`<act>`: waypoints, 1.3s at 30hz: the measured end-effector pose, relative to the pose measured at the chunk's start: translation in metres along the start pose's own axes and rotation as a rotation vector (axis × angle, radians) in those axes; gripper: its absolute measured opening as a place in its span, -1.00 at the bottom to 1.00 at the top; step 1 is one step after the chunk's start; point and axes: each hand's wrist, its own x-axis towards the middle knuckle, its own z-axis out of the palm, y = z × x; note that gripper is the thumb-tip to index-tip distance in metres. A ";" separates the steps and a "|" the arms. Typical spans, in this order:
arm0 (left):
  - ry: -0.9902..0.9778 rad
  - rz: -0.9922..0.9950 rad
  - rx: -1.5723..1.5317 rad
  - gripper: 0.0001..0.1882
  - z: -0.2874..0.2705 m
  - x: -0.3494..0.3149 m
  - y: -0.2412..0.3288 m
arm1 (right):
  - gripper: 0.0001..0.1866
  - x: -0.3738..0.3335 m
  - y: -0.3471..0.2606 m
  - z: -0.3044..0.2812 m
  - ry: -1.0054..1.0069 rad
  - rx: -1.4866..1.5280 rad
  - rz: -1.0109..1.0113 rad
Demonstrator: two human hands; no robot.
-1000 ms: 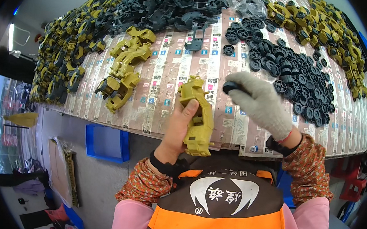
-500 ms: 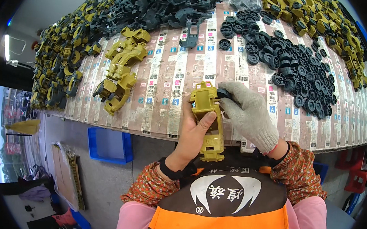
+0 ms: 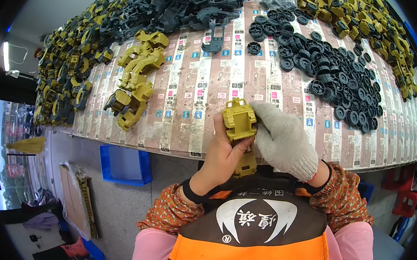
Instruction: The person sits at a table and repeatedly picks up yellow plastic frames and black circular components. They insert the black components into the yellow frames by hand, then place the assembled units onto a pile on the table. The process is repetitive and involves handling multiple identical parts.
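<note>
My bare left hand (image 3: 222,155) is closed around a yellow plastic toy truck body (image 3: 240,121), held over the table's near edge with its front end tilted up. The thumb lies across the body's middle. My right hand (image 3: 285,140), in a pale knitted glove, is closed and pressed against the right side of the body. Its fingertips are hidden behind the body and glove. The black toy wheel that those fingers held a moment earlier is covered by the glove.
Loose black wheels (image 3: 340,81) lie in a heap at the right. Dark plastic chassis parts (image 3: 178,9) are piled at the back. Yellow bodies (image 3: 137,81) sit in a row left of my hands. Yellow-and-black vehicles (image 3: 70,72) heap at far left, more (image 3: 361,24) at far right.
The truck body has tipped, its front end rising toward me. My right hand has turned and moved in against its side, covering the wheel that showed between the gloved fingers.
</note>
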 end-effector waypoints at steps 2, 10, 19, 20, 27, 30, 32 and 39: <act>-0.068 -0.015 0.052 -0.33 -0.005 0.000 0.000 | -0.72 0.002 0.005 -0.003 -0.044 -0.037 -0.004; -0.106 -0.110 -0.084 -0.36 -0.020 -0.002 -0.010 | -0.69 0.028 0.007 -0.001 -0.246 -0.114 0.097; -0.064 -0.088 0.016 -0.36 -0.036 -0.001 -0.010 | -0.66 0.054 -0.011 0.003 -0.384 0.050 0.262; -0.061 -0.100 0.032 -0.36 -0.036 -0.001 -0.009 | -0.67 0.057 -0.011 0.004 -0.379 0.030 0.250; 0.164 -0.177 -0.561 -0.46 -0.036 0.022 -0.016 | -0.76 0.151 0.049 -0.011 -0.091 -0.657 -0.197; 0.225 -0.283 -0.777 -0.53 -0.051 0.022 -0.015 | -0.80 0.182 0.067 -0.016 -0.087 -0.913 -0.290; 0.245 -0.302 -0.824 -0.55 -0.056 0.020 -0.010 | -0.76 0.190 0.069 -0.018 -0.180 -1.020 -0.264; 0.277 -0.295 -0.894 -0.52 -0.055 0.015 -0.016 | -0.71 0.186 0.072 -0.011 -0.215 -1.063 -0.287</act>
